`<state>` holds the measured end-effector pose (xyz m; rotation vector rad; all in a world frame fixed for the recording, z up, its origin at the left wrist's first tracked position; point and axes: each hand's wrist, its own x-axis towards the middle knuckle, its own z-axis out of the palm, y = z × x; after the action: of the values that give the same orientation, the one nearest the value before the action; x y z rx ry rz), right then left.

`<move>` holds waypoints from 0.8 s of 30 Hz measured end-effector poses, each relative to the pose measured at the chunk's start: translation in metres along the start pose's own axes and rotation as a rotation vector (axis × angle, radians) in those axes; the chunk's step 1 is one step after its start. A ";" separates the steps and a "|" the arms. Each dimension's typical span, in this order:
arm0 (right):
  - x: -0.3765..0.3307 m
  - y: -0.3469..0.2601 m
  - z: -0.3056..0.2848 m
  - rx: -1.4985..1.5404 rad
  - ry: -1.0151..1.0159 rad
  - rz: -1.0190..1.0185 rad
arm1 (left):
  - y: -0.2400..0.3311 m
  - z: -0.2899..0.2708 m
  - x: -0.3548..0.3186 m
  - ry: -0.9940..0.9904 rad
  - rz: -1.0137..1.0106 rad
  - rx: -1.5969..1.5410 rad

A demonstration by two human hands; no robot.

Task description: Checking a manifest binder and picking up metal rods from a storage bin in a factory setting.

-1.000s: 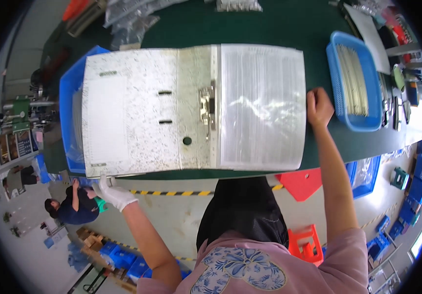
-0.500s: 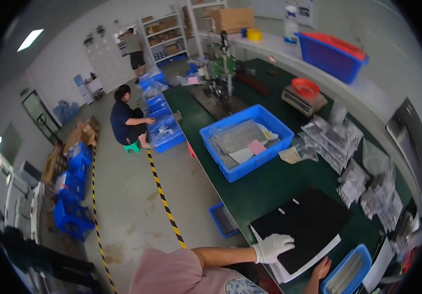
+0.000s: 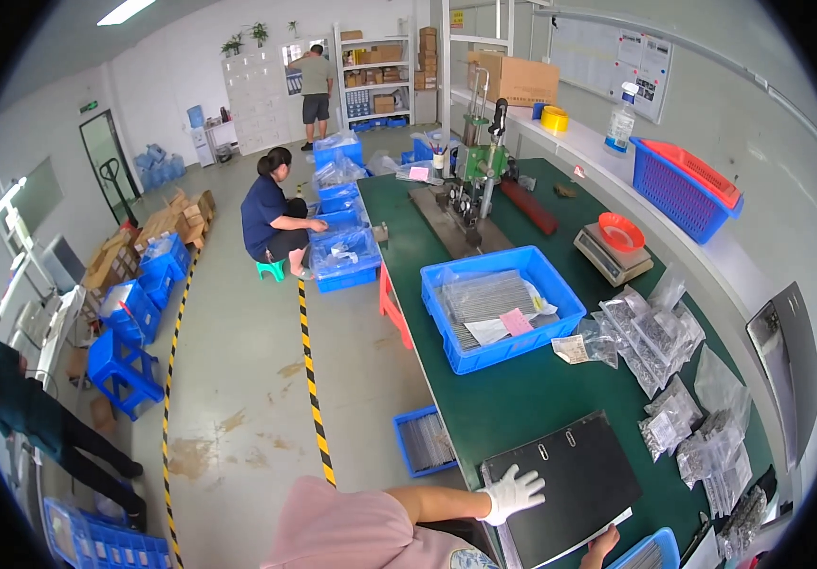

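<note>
A closed black ring binder (image 3: 575, 474) lies on the green table (image 3: 513, 398) near its front edge, with white sheets showing under its cover. My left hand (image 3: 513, 493), in a white glove, rests flat on the binder's near left corner with its fingers spread. Only part of my bare right hand (image 3: 601, 547) shows at the picture's lower edge, touching the binder's near edge; its grip is hidden.
Beyond the binder are a blue bin (image 3: 503, 308) of metal parts, several clear bags of small parts (image 3: 665, 379), a scale (image 3: 612, 245) and a press machine (image 3: 473, 185). A blue tray (image 3: 423, 441) sits left of the table. A person (image 3: 274, 211) sits in the aisle.
One second ago the binder lay open with my hands at its sides. It is now closed under my gloved left hand, and the view has swung up along the table.
</note>
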<state>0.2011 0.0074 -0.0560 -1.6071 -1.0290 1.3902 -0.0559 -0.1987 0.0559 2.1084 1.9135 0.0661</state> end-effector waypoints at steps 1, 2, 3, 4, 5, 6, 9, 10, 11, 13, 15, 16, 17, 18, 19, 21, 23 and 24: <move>0.006 0.009 -0.003 0.003 0.008 0.002 | -0.004 -0.003 -0.002 0.000 -0.064 0.025; 0.019 0.026 -0.007 -0.357 0.114 -0.180 | -0.012 -0.001 -0.003 0.019 -0.086 0.052; 0.013 0.022 0.002 -0.722 0.198 -0.366 | -0.021 0.005 -0.005 0.033 -0.120 0.044; 0.005 0.018 0.009 -0.793 0.222 -0.310 | -0.025 0.009 -0.005 0.020 -0.157 0.051; -0.010 0.012 0.019 -0.793 0.222 -0.306 | -0.029 0.007 -0.005 0.007 -0.181 0.060; -0.022 0.008 0.026 -0.832 0.315 -0.307 | -0.030 0.004 -0.005 0.004 -0.175 0.062; -0.032 0.021 0.034 -0.905 0.480 -0.397 | -0.031 0.003 -0.001 -0.014 -0.227 0.111; -0.034 0.025 0.036 -0.937 0.553 -0.490 | -0.036 0.016 0.003 0.040 -0.238 0.155; -0.038 0.024 0.039 -0.937 0.547 -0.495 | -0.038 0.023 0.005 0.095 -0.257 0.196; -0.044 0.019 0.043 -0.764 0.449 -0.353 | -0.043 0.034 0.012 0.063 -0.289 0.192; -0.038 0.027 0.040 -0.795 0.470 -0.375 | -0.043 0.038 0.017 0.031 -0.309 0.192; -0.034 0.029 0.040 -0.828 0.490 -0.395 | -0.042 0.039 0.019 0.014 -0.332 0.211; -0.033 0.029 0.039 -0.828 0.493 -0.394 | -0.040 0.042 0.021 -0.006 -0.350 0.229; -0.031 0.028 0.039 -0.851 0.481 -0.392 | -0.041 0.048 0.026 -0.004 -0.355 0.224; -0.029 0.028 0.040 -0.873 0.470 -0.390 | -0.041 0.051 0.029 -0.003 -0.352 0.225; -0.020 0.027 0.039 -0.918 0.451 -0.368 | -0.039 0.053 0.032 -0.017 -0.408 0.248; -0.015 0.025 0.036 -0.961 0.432 -0.343 | -0.035 0.051 0.033 -0.030 -0.418 0.229; -0.013 0.024 0.035 -0.955 0.389 -0.332 | -0.032 0.049 0.033 -0.043 -0.431 0.211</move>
<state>0.1679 -0.0126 -0.0768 -2.0941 -1.7374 0.2982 -0.0720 -0.1731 -0.0041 1.7447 2.3896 -0.2810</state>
